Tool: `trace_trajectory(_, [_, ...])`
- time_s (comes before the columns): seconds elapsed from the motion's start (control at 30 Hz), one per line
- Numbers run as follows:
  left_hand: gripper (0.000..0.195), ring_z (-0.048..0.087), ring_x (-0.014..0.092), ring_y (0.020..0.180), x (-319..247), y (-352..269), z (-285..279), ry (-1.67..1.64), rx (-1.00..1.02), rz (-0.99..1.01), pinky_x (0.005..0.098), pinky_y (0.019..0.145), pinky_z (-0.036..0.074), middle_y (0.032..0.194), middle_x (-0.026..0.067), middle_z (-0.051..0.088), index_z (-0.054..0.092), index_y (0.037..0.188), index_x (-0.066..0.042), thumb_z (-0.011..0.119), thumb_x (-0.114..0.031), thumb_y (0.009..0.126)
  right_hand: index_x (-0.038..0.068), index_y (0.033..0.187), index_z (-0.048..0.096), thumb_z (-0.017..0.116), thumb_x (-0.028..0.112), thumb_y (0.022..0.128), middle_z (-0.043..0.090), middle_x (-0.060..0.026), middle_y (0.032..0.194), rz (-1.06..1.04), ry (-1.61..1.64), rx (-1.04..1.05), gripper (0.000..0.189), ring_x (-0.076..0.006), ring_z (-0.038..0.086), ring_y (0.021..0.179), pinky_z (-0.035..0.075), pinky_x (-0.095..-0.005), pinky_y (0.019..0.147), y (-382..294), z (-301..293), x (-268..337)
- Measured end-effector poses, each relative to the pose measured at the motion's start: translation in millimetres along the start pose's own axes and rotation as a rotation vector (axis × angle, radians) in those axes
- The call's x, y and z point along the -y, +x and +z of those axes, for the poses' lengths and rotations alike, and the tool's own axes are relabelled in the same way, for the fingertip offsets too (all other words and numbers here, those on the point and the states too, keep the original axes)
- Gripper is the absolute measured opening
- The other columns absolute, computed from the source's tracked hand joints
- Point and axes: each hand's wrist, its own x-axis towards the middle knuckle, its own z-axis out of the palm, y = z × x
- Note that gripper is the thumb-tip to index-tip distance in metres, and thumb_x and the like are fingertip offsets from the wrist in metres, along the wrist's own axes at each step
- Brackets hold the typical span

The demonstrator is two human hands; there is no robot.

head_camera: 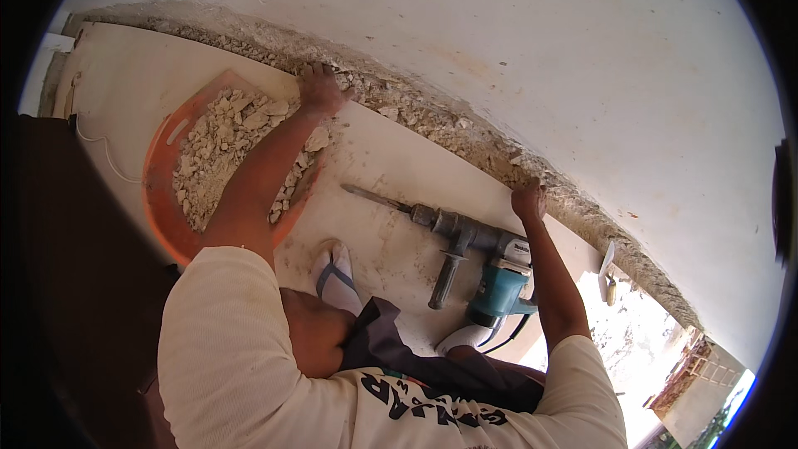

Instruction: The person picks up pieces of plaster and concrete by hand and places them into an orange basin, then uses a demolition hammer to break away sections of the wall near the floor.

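Observation:
My left hand (321,88) reaches over the edge of the pale floor (399,156) into a rubble-filled channel (430,121) along the foot of the wall. Its fingertips are down among broken pieces, so whether they grip one is unclear. Farther right along the same edge is my right hand (530,198), with its fingers dipping into the channel and partly hidden. Close below that hand lies a teal and black Makita demolition hammer (499,287), its pointed chisel (377,196) aimed left. Beneath my left forearm, an orange plastic basin (163,199) holds broken rubble (218,143).
The white wall (561,43) rises directly beyond the channel. A trowel (608,274) lies at the right by the channel's edge. A thin white cord (106,143) runs left of the basin. My foot in a flip-flop (336,274) stands between basin and hammer.

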Motion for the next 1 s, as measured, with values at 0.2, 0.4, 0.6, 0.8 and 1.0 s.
trace_trajectory(0.2, [0.08,0.041,0.038,0.125,17,3,5,-0.037,-0.115,0.12,0.0563,0.107,0.031,0.133,0.0227,0.043,0.049,0.13,0.006,0.067,-0.055,0.082,-0.001,0.136,0.041,0.057,0.026,0.084,0.045,-0.029,0.136,-0.016,-0.006,0.071,0.061,-0.0443,0.045,0.128,0.039,-0.0537,0.104,-12,-3,54])
trace_trajectory(0.4, [0.063,0.048,0.039,0.11,13,-2,16,-0.351,-0.158,0.425,0.0512,0.097,0.04,0.118,0.0208,0.046,0.052,0.12,0.005,0.072,-0.042,0.083,-0.004,0.133,0.041,0.059,0.026,0.083,0.046,-0.0286,0.136,0.008,0.024,0.033,0.061,-0.0431,0.045,0.128,0.041,-0.0516,0.103,0,10,46])
trace_trajectory(0.6, [0.067,0.048,0.04,0.111,-11,-18,31,-0.318,-0.282,0.453,0.0515,0.096,0.041,0.12,0.0233,0.046,0.048,0.127,0.005,0.069,-0.043,0.086,-0.001,0.124,0.052,0.062,0.028,0.082,0.06,-0.026,0.121,-0.139,0.158,0.014,0.052,-0.0416,0.057,0.116,0.046,-0.0487,0.097,3,7,36])
trace_trajectory(0.8, [0.074,0.045,0.043,0.117,-43,-33,30,-0.21,-0.234,0.417,0.0558,0.1,0.038,0.125,0.0255,0.042,0.046,0.132,0.004,0.071,-0.044,0.081,0.003,0.119,0.054,0.064,0.027,0.08,0.063,-0.024,0.117,-0.092,0.138,-0.039,0.047,-0.0415,0.058,0.114,0.046,-0.0496,0.095,0,8,41])
trace_trajectory(1.0, [0.079,0.045,0.044,0.118,-61,-39,26,-0.382,-0.063,0.439,0.056,0.1,0.037,0.126,0.0275,0.041,0.04,0.135,0.003,0.074,-0.038,0.077,0.006,0.122,0.054,0.064,0.024,0.08,0.063,-0.0242,0.119,-0.178,0.163,-0.053,0.047,-0.0413,0.057,0.115,0.045,-0.049,0.097,3,19,42])
